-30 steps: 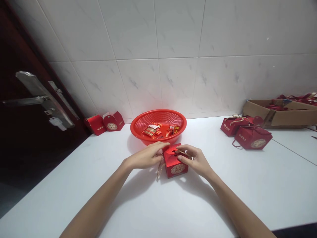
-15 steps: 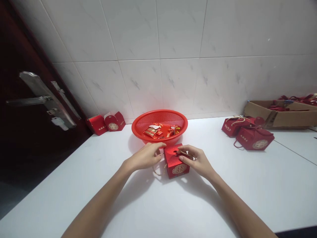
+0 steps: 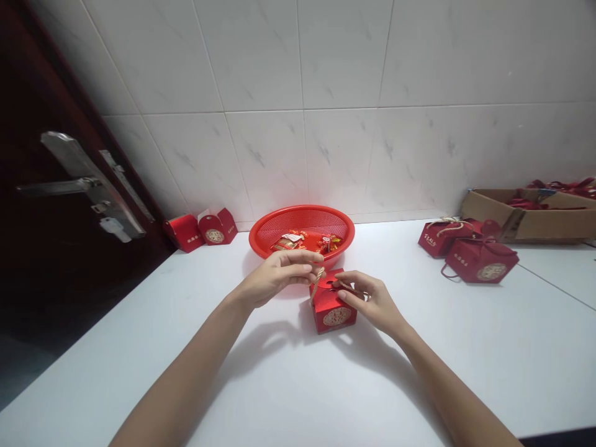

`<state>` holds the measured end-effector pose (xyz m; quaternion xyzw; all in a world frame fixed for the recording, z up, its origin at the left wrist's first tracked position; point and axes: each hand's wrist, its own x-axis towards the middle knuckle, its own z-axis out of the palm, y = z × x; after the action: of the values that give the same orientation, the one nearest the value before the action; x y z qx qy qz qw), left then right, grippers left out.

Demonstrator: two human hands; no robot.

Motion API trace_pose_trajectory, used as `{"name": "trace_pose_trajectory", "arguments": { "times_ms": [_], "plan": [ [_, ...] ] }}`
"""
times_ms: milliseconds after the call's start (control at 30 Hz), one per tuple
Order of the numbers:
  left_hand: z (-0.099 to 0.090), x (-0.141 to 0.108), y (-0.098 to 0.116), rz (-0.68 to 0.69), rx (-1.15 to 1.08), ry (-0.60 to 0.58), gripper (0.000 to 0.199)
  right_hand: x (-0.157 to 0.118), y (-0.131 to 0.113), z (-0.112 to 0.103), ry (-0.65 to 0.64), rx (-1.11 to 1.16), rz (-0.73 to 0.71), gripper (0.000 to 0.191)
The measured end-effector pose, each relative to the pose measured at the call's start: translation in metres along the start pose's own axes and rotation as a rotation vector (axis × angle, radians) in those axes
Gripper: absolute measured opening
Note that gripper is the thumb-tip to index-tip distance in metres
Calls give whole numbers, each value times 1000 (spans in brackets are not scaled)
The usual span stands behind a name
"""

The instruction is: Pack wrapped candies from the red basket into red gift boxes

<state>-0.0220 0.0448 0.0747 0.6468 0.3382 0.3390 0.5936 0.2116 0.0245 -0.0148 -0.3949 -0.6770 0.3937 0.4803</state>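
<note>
A small red box (image 3: 328, 304) with a round gold emblem stands on the white table in front of the basket. My left hand (image 3: 284, 276), at the box's upper left, pinches a twisted gold cord (image 3: 318, 284) and holds it raised over the box's left edge. On the other side, my right hand (image 3: 367, 298) pinches another part of cord (image 3: 350, 287) against the box's top right. The flaps on top are folded inward, with a dark hole between them.
Behind the box, a red plastic basket (image 3: 302, 216) holds wrapped sweets. Two red boxes (image 3: 216, 228) sit at the back left, two more (image 3: 482, 264) at the right, beside a cardboard box (image 3: 554, 223) of red items. A dark door (image 3: 41, 248) stands left of the white table (image 3: 279, 397).
My left hand has risen and moved slightly right, lifting the cord loop from beside the box to above its edge. My right hand stays in almost the same place.
</note>
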Motion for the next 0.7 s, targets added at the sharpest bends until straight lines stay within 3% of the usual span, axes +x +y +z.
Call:
{"name": "trace_pose_trajectory", "arguments": {
  "times_ms": [133,300,500,700],
  "plan": [
    [4,3,-9,42,15,22,33,1,-4,0,15,-3,7,31],
    [18,10,-25,195,279,8,28,1,-8,-2,28,21,-9,34],
    [24,12,-37,423,587,-41,36,2,-9,-4,41,84,-15,35],
    [28,10,-37,385,723,6,22,1,-10,-3,27,124,-7,35]
  ]
}}
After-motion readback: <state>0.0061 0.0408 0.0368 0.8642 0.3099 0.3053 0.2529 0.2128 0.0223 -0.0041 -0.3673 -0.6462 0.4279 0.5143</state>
